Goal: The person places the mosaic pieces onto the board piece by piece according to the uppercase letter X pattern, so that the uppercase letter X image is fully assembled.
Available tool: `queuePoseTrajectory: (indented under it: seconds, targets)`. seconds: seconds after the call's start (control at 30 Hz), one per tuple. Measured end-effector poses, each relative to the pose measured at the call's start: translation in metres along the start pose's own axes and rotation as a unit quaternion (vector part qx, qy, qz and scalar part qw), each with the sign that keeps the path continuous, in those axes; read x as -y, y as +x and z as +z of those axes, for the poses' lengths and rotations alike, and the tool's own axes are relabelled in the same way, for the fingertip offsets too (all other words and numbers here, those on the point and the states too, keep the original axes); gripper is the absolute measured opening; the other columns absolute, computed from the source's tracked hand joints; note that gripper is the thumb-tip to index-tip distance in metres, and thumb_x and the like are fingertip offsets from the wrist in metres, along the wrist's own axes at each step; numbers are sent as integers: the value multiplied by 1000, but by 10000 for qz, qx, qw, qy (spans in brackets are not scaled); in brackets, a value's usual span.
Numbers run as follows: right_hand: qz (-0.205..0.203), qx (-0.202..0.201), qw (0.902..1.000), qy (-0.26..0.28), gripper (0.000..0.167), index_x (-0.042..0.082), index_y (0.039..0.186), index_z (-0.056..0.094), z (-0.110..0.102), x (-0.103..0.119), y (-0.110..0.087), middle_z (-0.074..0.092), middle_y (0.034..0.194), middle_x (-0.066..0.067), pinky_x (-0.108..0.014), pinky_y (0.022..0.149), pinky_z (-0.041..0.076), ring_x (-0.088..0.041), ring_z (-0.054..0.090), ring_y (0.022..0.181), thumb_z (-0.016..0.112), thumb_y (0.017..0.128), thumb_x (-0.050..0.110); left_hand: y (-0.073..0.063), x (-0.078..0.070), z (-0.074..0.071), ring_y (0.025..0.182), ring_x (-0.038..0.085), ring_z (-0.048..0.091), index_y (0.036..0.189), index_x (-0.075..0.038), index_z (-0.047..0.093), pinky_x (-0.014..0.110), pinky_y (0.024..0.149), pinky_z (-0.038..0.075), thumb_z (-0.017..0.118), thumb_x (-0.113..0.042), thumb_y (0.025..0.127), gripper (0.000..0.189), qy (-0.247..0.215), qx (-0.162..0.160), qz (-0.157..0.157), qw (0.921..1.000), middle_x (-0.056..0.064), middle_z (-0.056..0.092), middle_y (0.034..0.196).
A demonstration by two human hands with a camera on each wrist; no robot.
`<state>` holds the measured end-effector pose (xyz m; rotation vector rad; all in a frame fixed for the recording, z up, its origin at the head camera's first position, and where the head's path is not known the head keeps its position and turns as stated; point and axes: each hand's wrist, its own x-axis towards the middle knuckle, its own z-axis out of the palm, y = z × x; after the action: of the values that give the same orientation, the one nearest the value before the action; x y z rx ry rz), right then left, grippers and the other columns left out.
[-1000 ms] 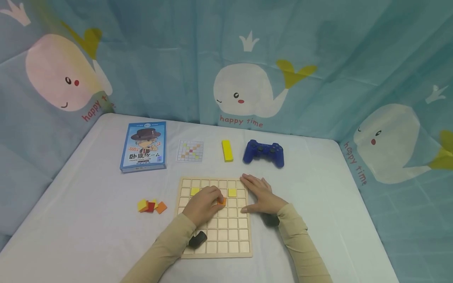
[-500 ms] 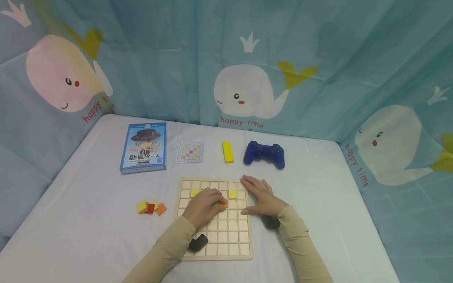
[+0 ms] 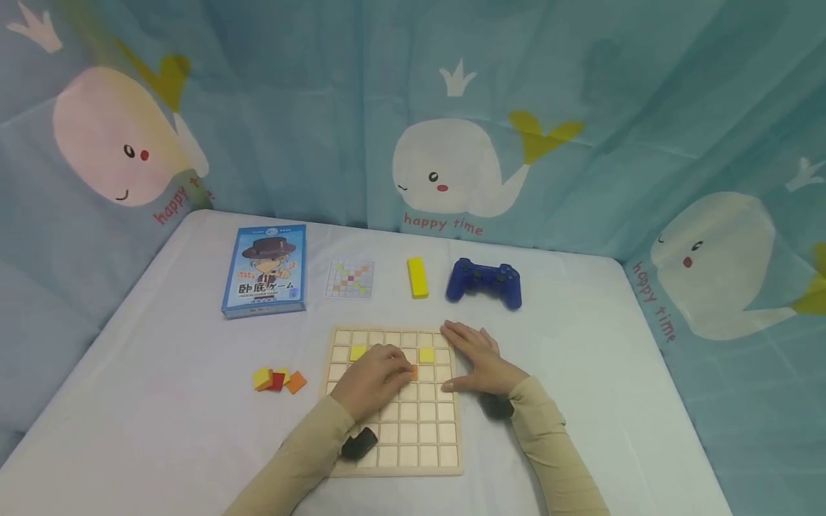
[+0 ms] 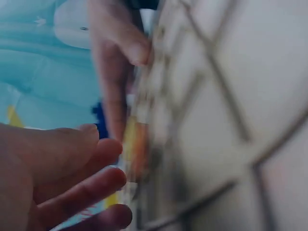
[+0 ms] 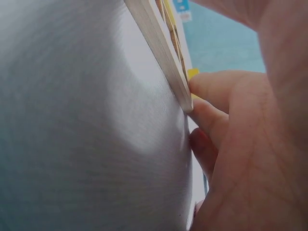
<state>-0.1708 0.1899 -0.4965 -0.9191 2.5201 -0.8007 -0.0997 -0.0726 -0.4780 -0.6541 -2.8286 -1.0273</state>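
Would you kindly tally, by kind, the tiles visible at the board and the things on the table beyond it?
Yellow tiles: 2
Orange tile: 1
Box: 1
Card: 1
Yellow block: 1
Controller: 1
Total: 7 in view; the left hand may hide more tiles.

And the left hand (image 3: pixel 373 380) hid part of the board (image 3: pixel 428 433), plus some of an orange tile (image 3: pixel 415 372); beyond the board, a printed card (image 3: pixel 349 279) looked fuzzy!
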Motion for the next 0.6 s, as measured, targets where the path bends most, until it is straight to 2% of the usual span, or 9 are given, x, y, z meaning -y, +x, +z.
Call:
queuePoseTrajectory:
  seconds: [0.13,0.2,0.27,0.33,0.43,0.5,0.6]
  targets:
    - [54,-11,10000,46,104,19,154,20,1,0,0,15,160,1,-53,116,-5,-25,9,148,75,73,55,-13,-6,-21,98,11,54,101,-18,73,32,83,50,64,-26,92,15,-329,-199,-113,9992,-9,63,106]
    - [67,18,10000,15,104,19,154,20,1,1,0,15,160,2,-52,116,-4,-24,9,148,75,73,55,-26,-6,-32,101,10,53,102,-19,72,33,84,50,66,-25,91,14,-374,-493,-186,9979,-10,62,107]
    - [35,-7,10000,25,104,18,153,21,1,4,0,16,160,1,-53,116,-4,-25,9,147,76,73,54,-41,-2,-43,104,13,53,103,-19,70,38,86,49,70,-22,87,16,-262,-937,-227,9950,-8,62,108]
    - [17,3,10000,3,104,17,153,21,0,5,-1,16,160,0,-53,116,-3,-26,10,147,76,73,53,-58,9,-51,107,19,52,103,-17,69,41,87,46,75,-18,83,21,25,-1511,-441,9875,-3,62,107]
    - [-39,-32,10000,30,103,15,153,22,0,7,-3,18,159,-3,-56,115,-2,-28,12,147,77,74,52,-82,32,-59,108,31,48,107,-10,67,47,89,39,80,-14,76,34,389,-2186,-938,9705,10,60,108]
    - [-70,-37,10000,43,103,14,153,22,0,6,-4,18,159,-4,-57,115,-2,-29,12,147,77,74,51,-96,48,-65,110,36,43,112,-7,64,50,90,34,81,-17,74,43,576,-2360,-1461,9590,16,56,111]
    - [-104,-79,9999,36,102,14,153,21,-1,5,-5,18,159,-4,-57,115,-2,-29,12,147,76,75,51,-108,64,-74,113,43,38,120,-4,60,58,92,28,80,-22,77,51,729,-2336,-2116,9462,22,51,117]
